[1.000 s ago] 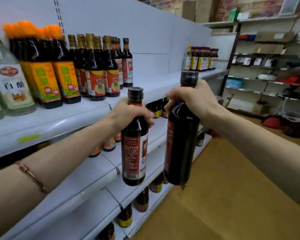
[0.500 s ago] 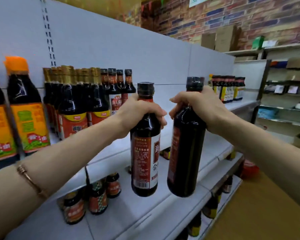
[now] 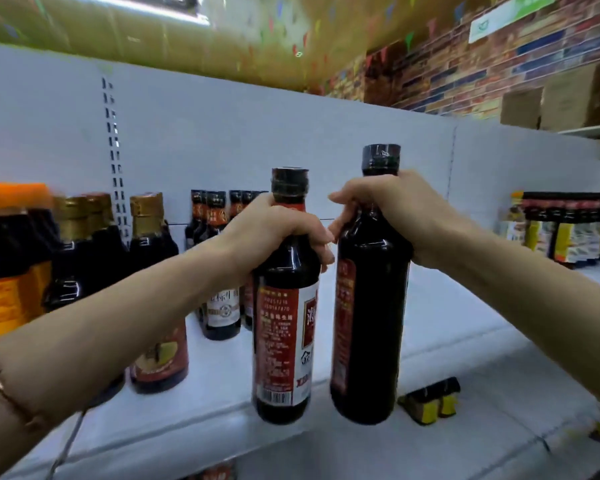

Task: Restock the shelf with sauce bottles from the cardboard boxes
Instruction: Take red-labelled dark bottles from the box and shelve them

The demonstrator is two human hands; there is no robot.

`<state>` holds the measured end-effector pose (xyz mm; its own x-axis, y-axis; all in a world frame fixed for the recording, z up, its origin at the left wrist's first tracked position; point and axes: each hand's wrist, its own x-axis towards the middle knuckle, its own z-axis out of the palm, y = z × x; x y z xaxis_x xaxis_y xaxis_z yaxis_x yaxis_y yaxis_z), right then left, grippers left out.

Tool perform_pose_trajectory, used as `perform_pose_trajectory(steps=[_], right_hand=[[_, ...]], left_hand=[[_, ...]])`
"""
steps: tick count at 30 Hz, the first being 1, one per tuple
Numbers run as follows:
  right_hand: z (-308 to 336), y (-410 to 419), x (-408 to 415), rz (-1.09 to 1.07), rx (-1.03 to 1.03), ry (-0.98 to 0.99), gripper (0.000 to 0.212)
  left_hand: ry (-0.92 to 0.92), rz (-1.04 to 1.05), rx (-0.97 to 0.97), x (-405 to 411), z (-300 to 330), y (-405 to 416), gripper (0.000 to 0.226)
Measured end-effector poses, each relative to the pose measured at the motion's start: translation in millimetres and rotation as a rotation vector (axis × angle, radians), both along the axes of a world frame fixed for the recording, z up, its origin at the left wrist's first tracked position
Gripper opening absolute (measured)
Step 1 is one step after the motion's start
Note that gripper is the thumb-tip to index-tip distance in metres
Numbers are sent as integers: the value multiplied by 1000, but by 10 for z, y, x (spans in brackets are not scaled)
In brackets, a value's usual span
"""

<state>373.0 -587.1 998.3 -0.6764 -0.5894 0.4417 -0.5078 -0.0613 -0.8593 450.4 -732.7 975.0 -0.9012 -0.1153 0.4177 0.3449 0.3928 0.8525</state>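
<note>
**Two bottles in hand at the top shelf**

The left hand (image 3: 274, 230) is wrapped round the neck and shoulder of a dark sauce bottle (image 3: 283, 327) with a red-and-white label; the right hand (image 3: 392, 216) grips the neck of a second bottle (image 3: 368, 323), taller in the frame, its label turned mostly away; the two hang upright and just beside each other, the knuckles of the hands almost touching. Both bottoms sit in front of the white shelf (image 3: 447, 327), near its front edge; whether either already rests on the board I cannot tell, since the view is smeared.

Outward to the left stand gold-capped bottles (image 3: 146, 271) and, further back, a small cluster of dark bottles (image 3: 219, 271); another group (image 3: 565, 226) stands well apart at the far right; between them the shelf shows a wide bare stretch.

By my reading the restocking is partly done; these two are not yet released, and the gap suggests more bottles are needed; no cardboard box for refills is in reach of view.
</note>
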Motion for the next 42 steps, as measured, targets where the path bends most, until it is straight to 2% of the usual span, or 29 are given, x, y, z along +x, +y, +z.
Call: perform_pose_trajectory(steps=[3,5,9,18,22,28,30,31,32,39,42], right_hand=[[76,-139,-243,57,0,29,22],[80,-260,-381,94,0,19,23],[18,-525,-608,137,-29,1,32],[-328,-1099,-890,198,13,37,24],[-423,-1295,-973,162,-8,89,30],[-486,-1392,-963,100,-18,175,43],[-494,-1385,-950,103,-28,175,45],[-501,-1383,-950,108,-37,170,45],[-510,-1377,-951,114,-52,162,44],[-727,-1381,-939,122,-160,130,34],[-731,-1376,-937,126,-176,136,31]], left_hand=[[-5,132,5,-126,55,-103,22],[-11,237,47,-173,43,-183,13],[-36,418,36,-223,15,-304,10],[-26,601,-51,-331,-160,-627,12],[-53,629,-27,-424,-210,-836,21],[79,643,-50,-475,-304,-965,25],[154,717,-92,-497,-336,-973,8],[186,757,-107,-513,-349,-977,9],[213,787,-113,-519,-357,-972,19],[417,877,-74,-520,-456,-937,52],[474,905,-48,-535,-513,-937,54]])
